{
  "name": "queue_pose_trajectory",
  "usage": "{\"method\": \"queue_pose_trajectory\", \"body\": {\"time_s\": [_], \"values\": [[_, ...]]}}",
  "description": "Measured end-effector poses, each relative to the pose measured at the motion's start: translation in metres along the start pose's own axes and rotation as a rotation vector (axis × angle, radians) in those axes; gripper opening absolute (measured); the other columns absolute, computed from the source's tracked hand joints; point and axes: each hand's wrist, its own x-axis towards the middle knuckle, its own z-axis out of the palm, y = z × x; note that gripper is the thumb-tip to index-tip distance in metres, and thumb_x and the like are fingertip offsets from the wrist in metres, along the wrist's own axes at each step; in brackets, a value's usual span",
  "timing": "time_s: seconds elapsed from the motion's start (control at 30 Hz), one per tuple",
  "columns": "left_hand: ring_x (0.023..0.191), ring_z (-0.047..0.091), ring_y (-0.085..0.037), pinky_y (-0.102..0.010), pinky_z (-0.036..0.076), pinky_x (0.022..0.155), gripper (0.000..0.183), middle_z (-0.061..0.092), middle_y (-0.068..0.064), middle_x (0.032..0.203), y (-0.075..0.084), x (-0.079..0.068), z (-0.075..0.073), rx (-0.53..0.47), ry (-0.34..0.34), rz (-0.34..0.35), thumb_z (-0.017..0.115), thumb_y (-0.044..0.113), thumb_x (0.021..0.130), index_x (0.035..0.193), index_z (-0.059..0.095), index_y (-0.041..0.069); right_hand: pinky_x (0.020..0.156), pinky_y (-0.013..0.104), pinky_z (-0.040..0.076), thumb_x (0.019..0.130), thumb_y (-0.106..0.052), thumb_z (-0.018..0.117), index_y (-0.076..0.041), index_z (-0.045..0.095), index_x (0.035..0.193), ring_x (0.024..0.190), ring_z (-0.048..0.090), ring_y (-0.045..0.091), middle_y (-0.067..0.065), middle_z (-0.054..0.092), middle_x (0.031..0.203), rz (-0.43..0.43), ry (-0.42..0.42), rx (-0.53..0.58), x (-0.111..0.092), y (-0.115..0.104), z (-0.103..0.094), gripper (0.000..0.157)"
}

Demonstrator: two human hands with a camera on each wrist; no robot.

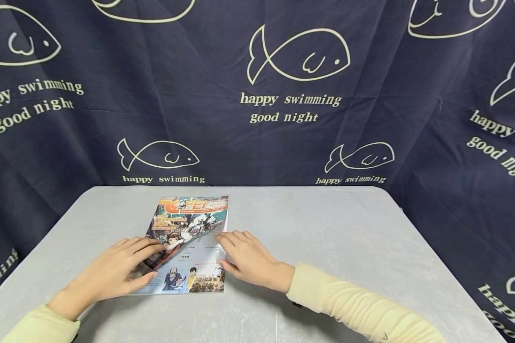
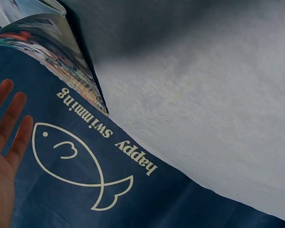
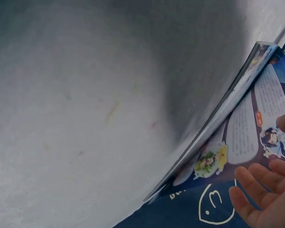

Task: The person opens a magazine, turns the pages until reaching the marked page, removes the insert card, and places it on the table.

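Observation:
A magazine (image 1: 199,257) with a colourful picture across its upper cover and a pale lower part lies flat on the table. My left hand (image 1: 124,264) is at its left side, fingers reaching over the cover's edge and thumb spread near the lower corner. At the opposite side, my right hand (image 1: 251,259) has its fingertips over the right edge. In the left wrist view the left hand (image 2: 4,156) shows straight, parted fingers beside a curved, colourful page (image 2: 52,57). The right wrist view shows the right hand (image 3: 266,194) with loosely bent fingers near a page (image 3: 242,135) with text bubbles.
The grey table (image 1: 326,247) extends to the right of the magazine and behind it. A dark blue curtain (image 1: 223,109) printed with white fish and lettering hangs behind the table and along its sides. Pale yellow sleeves (image 1: 347,305) cover both forearms.

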Motion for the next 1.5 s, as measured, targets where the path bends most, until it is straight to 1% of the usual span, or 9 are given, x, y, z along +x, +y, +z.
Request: {"method": "queue_pose_trajectory", "body": {"time_s": [0.23, 0.43, 0.67, 0.73, 0.9, 1.03, 1.13, 1.27, 1.5], "values": [[0.103, 0.053, -0.019, -0.035, 0.036, 0.088, 0.056, 0.059, -0.003, 0.116, -0.004, 0.0, -0.004, -0.013, 0.048, 0.004, 0.067, 0.037, 0.071, 0.119, 0.058, 0.011, 0.086, 0.029, 0.045, 0.088, -0.04, 0.054, -0.01, 0.049, 0.125, 0.104, 0.055, 0.014, 0.0, 0.058, 0.12, -0.028, -0.056, 0.003, -0.003, -0.003, 0.007, 0.048], [0.105, 0.052, -0.021, -0.037, 0.035, 0.087, 0.062, 0.056, -0.007, 0.122, -0.008, -0.001, -0.007, 0.008, 0.085, -0.018, 0.063, 0.042, 0.075, 0.127, 0.054, 0.009, 0.088, 0.03, 0.044, 0.088, -0.043, 0.053, -0.012, 0.048, 0.125, 0.105, 0.054, 0.014, -0.001, 0.058, 0.119, -0.041, -0.121, 0.005, -0.004, -0.006, 0.012, 0.048], [0.114, 0.045, -0.024, -0.04, 0.031, 0.092, 0.076, 0.047, -0.009, 0.134, -0.012, -0.006, -0.012, 0.019, 0.04, -0.106, 0.064, 0.047, 0.073, 0.137, 0.042, 0.011, 0.088, 0.03, 0.043, 0.087, -0.046, 0.052, -0.014, 0.048, 0.125, 0.105, 0.053, 0.015, -0.001, 0.056, 0.121, -0.065, -0.202, -0.014, -0.006, -0.01, 0.015, 0.05], [0.114, 0.045, -0.026, -0.041, 0.031, 0.091, 0.076, 0.046, -0.01, 0.135, -0.014, -0.006, -0.013, 0.026, 0.066, -0.111, 0.061, 0.049, 0.075, 0.136, 0.042, 0.009, 0.088, 0.03, 0.043, 0.087, -0.046, 0.053, -0.014, 0.047, 0.125, 0.105, 0.053, 0.015, -0.001, 0.056, 0.121, -0.07, -0.212, -0.014, -0.006, -0.011, 0.016, 0.05], [0.113, 0.045, -0.032, -0.044, 0.033, 0.086, 0.075, 0.043, -0.015, 0.138, -0.018, -0.006, -0.013, 0.046, 0.172, -0.095, 0.045, 0.058, 0.083, 0.133, 0.044, 0.003, 0.087, 0.029, 0.043, 0.087, -0.045, 0.053, -0.014, 0.048, 0.124, 0.104, 0.053, 0.014, -0.002, 0.055, 0.12, -0.087, -0.209, -0.014, -0.006, -0.011, 0.017, 0.048], [0.114, 0.042, -0.036, -0.048, 0.033, 0.085, 0.073, 0.04, -0.017, 0.14, -0.019, -0.006, -0.014, 0.07, 0.198, -0.104, 0.038, 0.062, 0.085, 0.133, 0.045, 0.006, 0.087, 0.029, 0.043, 0.087, -0.045, 0.053, -0.015, 0.049, 0.123, 0.104, 0.053, 0.014, -0.002, 0.056, 0.12, -0.094, -0.212, -0.016, -0.006, -0.011, 0.016, 0.047], [0.116, 0.039, -0.039, -0.05, 0.033, 0.084, 0.071, 0.036, -0.016, 0.142, -0.02, -0.008, -0.014, 0.091, 0.191, -0.129, 0.035, 0.063, 0.085, 0.132, 0.047, 0.01, 0.087, 0.029, 0.044, 0.087, -0.045, 0.054, -0.016, 0.05, 0.12, 0.103, 0.053, 0.014, -0.002, 0.056, 0.119, -0.098, -0.221, -0.01, -0.005, -0.012, 0.015, 0.044], [0.121, 0.035, -0.04, -0.053, 0.031, 0.084, 0.067, 0.033, -0.016, 0.145, -0.021, -0.01, -0.014, 0.1, 0.183, -0.155, 0.034, 0.062, 0.085, 0.13, 0.05, 0.015, 0.089, 0.03, 0.043, 0.087, -0.045, 0.054, -0.016, 0.052, 0.118, 0.104, 0.052, 0.013, -0.002, 0.056, 0.12, -0.106, -0.252, 0.012, -0.004, -0.012, 0.013, 0.043], [0.127, 0.031, -0.04, -0.056, 0.029, 0.087, 0.061, 0.035, -0.015, 0.143, -0.022, -0.012, -0.014, 0.113, 0.183, -0.163, 0.032, 0.057, 0.087, 0.128, 0.053, 0.017, 0.092, 0.031, 0.044, 0.089, -0.046, 0.051, -0.015, 0.053, 0.12, 0.108, 0.052, 0.014, 0.0, 0.055, 0.122, -0.134, -0.286, 0.049, -0.005, -0.012, 0.012, 0.044]]}}
